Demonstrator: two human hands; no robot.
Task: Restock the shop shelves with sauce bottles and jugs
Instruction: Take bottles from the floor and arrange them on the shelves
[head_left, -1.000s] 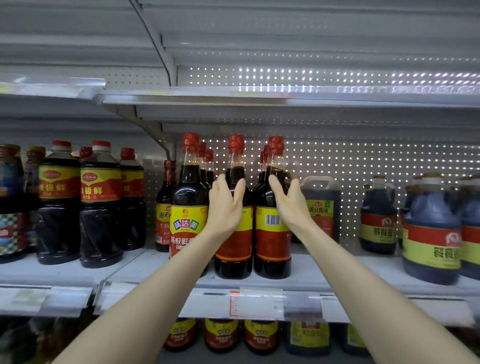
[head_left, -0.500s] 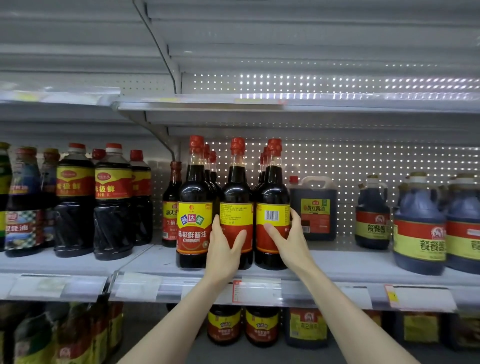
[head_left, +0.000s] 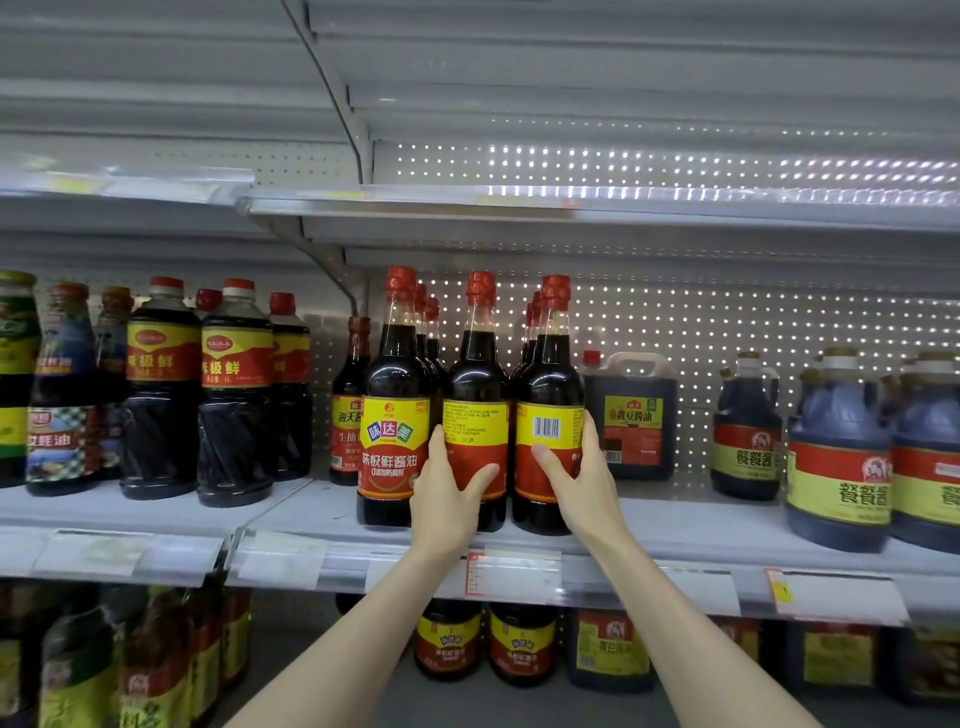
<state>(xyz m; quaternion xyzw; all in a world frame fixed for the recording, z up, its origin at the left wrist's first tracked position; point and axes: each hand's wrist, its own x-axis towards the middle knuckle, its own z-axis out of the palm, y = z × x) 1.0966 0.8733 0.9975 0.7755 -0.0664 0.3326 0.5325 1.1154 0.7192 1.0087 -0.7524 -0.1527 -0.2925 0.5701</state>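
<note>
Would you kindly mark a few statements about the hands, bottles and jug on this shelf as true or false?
1. The left hand grips the middle bottle. True.
2. The right bottle, held by the right hand, shows its barcode. True.
3. The square jug stands left of the middle bottle. False: it stands to the right of the right bottle.
4. The held bottles have blue caps. False: their caps are red.
</note>
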